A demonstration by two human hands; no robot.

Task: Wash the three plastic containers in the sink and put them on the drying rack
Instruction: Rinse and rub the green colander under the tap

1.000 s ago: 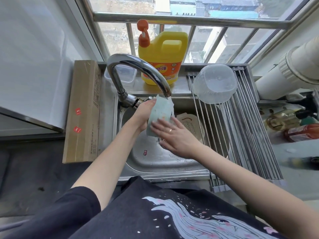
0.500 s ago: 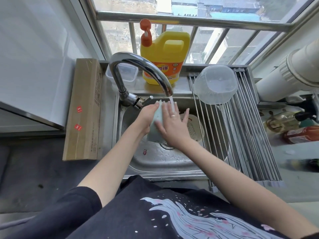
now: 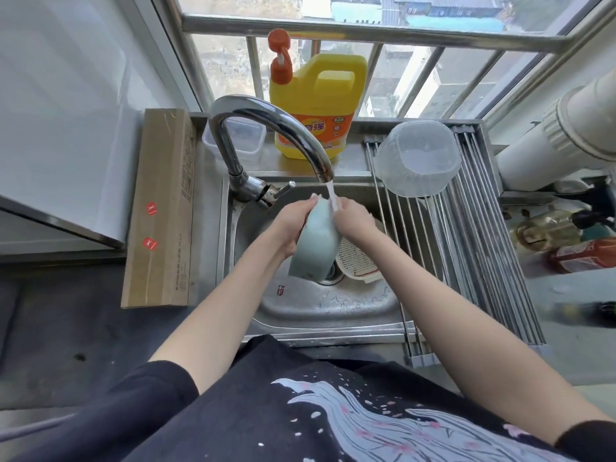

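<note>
the person holds a pale green, flat-sided plastic container [image 3: 315, 243] on edge under the thin stream from the curved chrome tap [image 3: 266, 128], above the drain of the stainless steel sink [image 3: 320, 305]. the left hand [image 3: 288, 225] wraps around the container's left side and bears its weight; the right hand [image 3: 355, 220] lies against the right side with the fingers spread flat on it, rubbing rather than gripping. a round beige printed plastic container [image 3: 358, 261] lies on the sink floor just right of the drain, seemingly not washed yet. a clear round plastic tub [image 3: 416, 158] rests upside down at the back edge of the steel-rod drying rack [image 3: 480, 241] that spans the sink's right side, so the job looks roughly a third done.

to do this step well, the left hand should turn the green container so water reaches every face and the inside, while the right palm wipes along. the wet plastic is probably slippery, so the left grip should stay firm. a yellow detergent jug [image 3: 316, 105] stands on the back ledge if soap is needed.
</note>
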